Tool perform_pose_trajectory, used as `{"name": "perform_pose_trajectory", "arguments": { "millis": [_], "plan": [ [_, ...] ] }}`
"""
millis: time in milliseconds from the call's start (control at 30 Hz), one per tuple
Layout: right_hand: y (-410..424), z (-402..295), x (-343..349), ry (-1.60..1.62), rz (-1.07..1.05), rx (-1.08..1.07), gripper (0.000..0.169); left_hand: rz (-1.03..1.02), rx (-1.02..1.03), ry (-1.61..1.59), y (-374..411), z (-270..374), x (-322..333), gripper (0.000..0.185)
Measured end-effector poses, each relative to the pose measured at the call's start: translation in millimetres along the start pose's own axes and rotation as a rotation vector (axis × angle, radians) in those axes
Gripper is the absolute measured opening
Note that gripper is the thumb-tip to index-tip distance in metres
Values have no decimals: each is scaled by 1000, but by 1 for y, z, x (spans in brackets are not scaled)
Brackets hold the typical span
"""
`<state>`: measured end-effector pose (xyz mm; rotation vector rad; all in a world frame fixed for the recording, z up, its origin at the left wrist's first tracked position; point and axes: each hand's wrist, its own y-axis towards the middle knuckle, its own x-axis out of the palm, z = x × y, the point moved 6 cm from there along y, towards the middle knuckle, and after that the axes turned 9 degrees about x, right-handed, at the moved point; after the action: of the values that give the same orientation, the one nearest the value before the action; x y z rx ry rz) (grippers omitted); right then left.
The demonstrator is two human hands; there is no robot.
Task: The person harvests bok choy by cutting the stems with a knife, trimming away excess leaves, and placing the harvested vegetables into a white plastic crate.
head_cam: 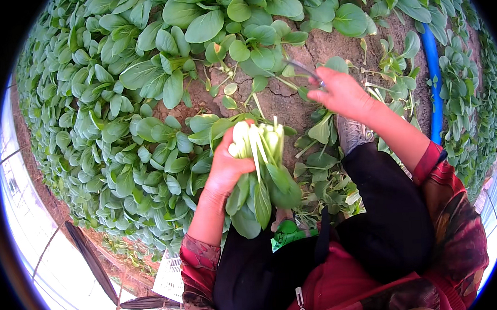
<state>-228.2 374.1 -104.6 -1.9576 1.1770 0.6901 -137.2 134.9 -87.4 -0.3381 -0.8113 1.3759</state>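
Note:
My left hand grips a bunch of leafy greens, which look like bok choy. The pale cut stems point away from me, and the leaves hang down towards my lap. Out to the right, above cracked soil, my right hand is closed around a small cutting tool with a thin dark blade; its handle is mostly hidden in my fingers. The blade's tip lies close to the leaves of a rooted plant ahead of me.
Dense greens cover the ground on the left and ahead. A blue hose runs along the right. Loose leaves lie near my shoe. Behind my left arm is a sheet bearing print, near the plastic sheeting.

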Motion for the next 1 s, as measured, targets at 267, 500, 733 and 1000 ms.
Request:
{"name": "perform_pose_trajectory", "arguments": {
  "millis": [267,500,733,1000],
  "plan": [
    [-25,-39,84,188,-509,-30,24,94,1,589,-9,-29,-50,86],
    [-23,-32,117,10,-637,54,27,78,-1,633,-13,-37,-48,79],
    [-6,-31,126,-26,-634,14,26,80,-16,528,-14,-40,-55,73],
    [-3,-32,125,-22,-580,-5,24,74,-11,521,-18,-45,-60,71]
  ]
}}
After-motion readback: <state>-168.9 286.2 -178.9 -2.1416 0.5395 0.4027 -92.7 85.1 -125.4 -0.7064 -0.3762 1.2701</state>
